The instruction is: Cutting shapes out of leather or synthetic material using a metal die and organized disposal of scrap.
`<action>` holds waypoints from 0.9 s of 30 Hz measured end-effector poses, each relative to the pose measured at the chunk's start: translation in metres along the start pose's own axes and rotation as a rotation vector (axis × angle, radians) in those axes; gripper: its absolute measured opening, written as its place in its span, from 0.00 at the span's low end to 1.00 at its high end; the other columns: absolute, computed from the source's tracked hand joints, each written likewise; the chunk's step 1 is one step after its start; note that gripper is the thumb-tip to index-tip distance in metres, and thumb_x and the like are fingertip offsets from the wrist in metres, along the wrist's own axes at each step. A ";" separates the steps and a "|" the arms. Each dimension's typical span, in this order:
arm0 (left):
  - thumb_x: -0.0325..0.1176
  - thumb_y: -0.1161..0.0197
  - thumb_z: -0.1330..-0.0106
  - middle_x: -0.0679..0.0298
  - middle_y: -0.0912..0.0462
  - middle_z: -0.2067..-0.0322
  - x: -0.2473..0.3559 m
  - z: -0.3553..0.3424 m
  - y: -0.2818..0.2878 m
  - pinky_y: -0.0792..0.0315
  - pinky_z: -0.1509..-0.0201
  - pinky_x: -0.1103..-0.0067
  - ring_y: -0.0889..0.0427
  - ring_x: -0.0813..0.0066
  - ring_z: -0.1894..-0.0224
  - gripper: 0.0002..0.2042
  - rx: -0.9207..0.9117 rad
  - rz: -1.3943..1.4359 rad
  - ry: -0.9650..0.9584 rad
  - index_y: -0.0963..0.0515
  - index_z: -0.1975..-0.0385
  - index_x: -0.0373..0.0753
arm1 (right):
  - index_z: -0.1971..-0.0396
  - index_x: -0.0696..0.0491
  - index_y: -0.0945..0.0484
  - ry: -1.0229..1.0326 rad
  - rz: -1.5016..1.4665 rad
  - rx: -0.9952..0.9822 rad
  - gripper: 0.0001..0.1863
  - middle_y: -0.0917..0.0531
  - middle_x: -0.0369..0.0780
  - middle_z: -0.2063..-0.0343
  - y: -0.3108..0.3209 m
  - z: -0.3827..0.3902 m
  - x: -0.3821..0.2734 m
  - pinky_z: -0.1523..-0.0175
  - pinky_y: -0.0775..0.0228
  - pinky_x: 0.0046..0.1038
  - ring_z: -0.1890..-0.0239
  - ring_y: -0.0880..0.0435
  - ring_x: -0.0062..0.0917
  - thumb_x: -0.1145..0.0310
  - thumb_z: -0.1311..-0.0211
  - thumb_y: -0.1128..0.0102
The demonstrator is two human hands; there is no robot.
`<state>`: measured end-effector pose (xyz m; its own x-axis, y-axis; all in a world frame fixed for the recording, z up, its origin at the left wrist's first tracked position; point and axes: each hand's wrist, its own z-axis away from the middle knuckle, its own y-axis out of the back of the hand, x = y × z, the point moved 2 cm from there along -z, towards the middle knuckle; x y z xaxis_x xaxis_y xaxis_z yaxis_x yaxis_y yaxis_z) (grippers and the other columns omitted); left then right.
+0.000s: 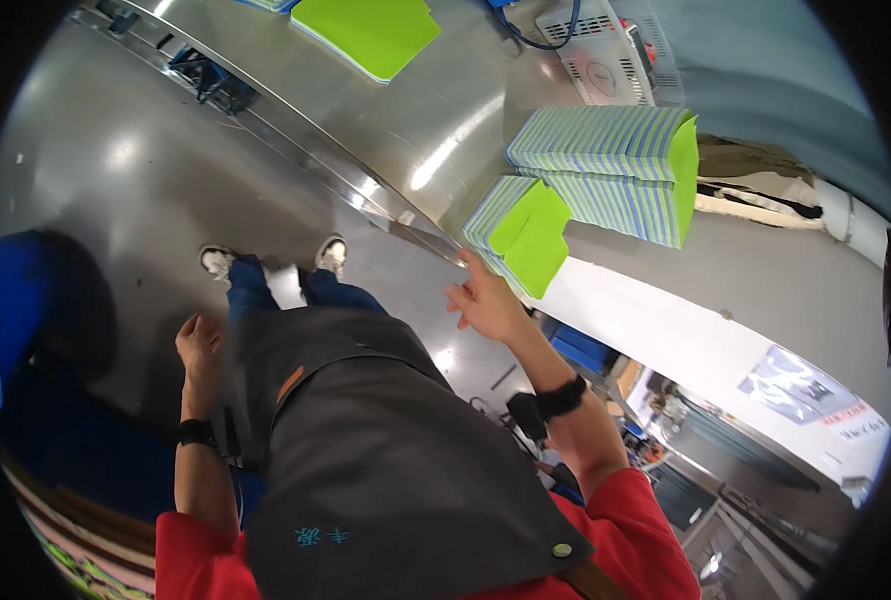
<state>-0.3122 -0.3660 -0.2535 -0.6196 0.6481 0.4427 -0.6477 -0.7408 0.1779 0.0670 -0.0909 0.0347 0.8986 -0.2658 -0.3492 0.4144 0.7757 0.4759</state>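
Note:
My right hand [481, 300], fingers apart and holding nothing, reaches toward the near corner of a small stack of bright green sheets [536, 255] with striped edges at the metal table's edge. Its index fingertip is close to that stack; whether it touches is unclear. A larger stack [601, 165] of green and blue striped layers with a green face stands just beyond. My left hand [198, 340] hangs low by my apron, over the floor, its fingers curled in with nothing visible in them. Another green pile [361, 30] lies farther along the steel table [366, 120].
A white perforated plastic basket [601, 70] and a dark cable sit at the back of the table. A blue chair or bin [11, 310] is at the left. A white panel [646, 315] runs to the right. My feet stand on the grey floor [116, 210].

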 end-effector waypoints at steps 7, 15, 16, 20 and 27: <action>0.34 0.40 0.27 0.56 0.16 0.61 0.007 -0.018 0.069 0.19 0.62 0.73 0.15 0.67 0.68 0.16 -0.193 0.278 -0.076 0.25 0.44 0.33 | 0.25 0.60 0.54 -0.033 -0.096 -0.018 0.43 0.16 0.39 0.77 -0.055 -0.042 -0.053 0.76 0.25 0.27 0.82 0.19 0.23 0.61 0.31 0.39; 0.32 0.39 0.31 0.50 0.15 0.59 0.323 0.113 0.152 0.20 0.63 0.74 0.14 0.69 0.67 0.37 0.236 0.542 -0.675 0.49 0.25 0.36 | 0.36 0.58 0.36 0.158 -0.064 -0.340 0.25 0.14 0.48 0.72 -0.094 -0.162 -0.194 0.83 0.28 0.28 0.84 0.16 0.32 0.63 0.26 0.47; 0.30 0.40 0.31 0.52 0.16 0.61 0.348 0.133 0.201 0.21 0.65 0.76 0.15 0.70 0.69 0.37 0.335 0.653 -0.749 0.51 0.24 0.36 | 0.39 0.58 0.32 0.208 -0.020 -0.385 0.22 0.14 0.47 0.72 -0.120 -0.169 -0.233 0.83 0.29 0.27 0.84 0.16 0.31 0.62 0.26 0.47; 0.28 0.40 0.31 0.55 0.17 0.65 0.317 0.230 0.448 0.21 0.66 0.77 0.18 0.72 0.72 0.34 0.973 0.989 -1.166 0.48 0.27 0.34 | 0.41 0.62 0.29 0.500 0.203 -0.555 0.23 0.14 0.47 0.71 -0.209 -0.142 -0.393 0.79 0.28 0.25 0.80 0.15 0.29 0.63 0.27 0.45; 0.26 0.44 0.31 0.59 0.15 0.72 0.206 0.204 0.415 0.22 0.69 0.77 0.15 0.76 0.72 0.21 1.098 0.816 -0.656 0.27 0.37 0.32 | 0.42 0.63 0.27 0.657 0.548 -0.704 0.22 0.13 0.47 0.68 -0.292 -0.133 -0.543 0.74 0.27 0.24 0.76 0.14 0.27 0.62 0.27 0.45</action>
<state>-0.6183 -0.5754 0.0907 -0.1421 0.0369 0.9892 0.5899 -0.7993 0.1145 -0.5611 -0.0973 -0.0224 0.5970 0.4070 -0.6913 -0.3781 0.9028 0.2050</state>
